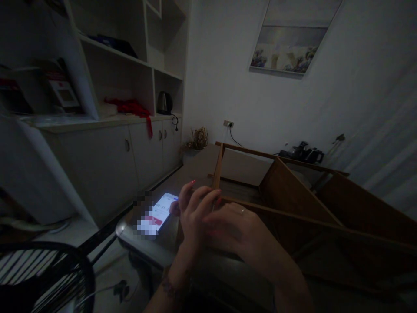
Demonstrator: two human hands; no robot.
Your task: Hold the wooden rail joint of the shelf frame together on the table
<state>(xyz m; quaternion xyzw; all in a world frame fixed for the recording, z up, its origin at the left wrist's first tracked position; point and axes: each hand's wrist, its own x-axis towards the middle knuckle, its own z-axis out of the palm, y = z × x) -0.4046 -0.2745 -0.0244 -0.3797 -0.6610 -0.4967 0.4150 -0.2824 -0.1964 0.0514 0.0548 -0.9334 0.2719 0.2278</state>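
Note:
My left hand [196, 209] is raised over the near end of the table, its fingers bent and apart, with red nails and a bracelet on the wrist. Nothing shows in its grasp. Its thumb overlaps the edge of a lit phone [162, 208] lying on the table; contact is unclear. Close against it, my right hand [247, 228] wears a ring, and its fingertips are blurred against the left palm. Whether it holds anything small is hidden. Just beyond both hands lies a brown wooden shelf frame [293, 191] on its side, with open compartments.
The grey tabletop [198, 165] extends beneath the frame. A black fan [45, 278] stands at the lower left. White cabinets [104, 161] line the left, with a kettle [164, 103] and red cloth [130, 107]. Black appliances [306, 153] sit behind the frame, near a wall socket [228, 123].

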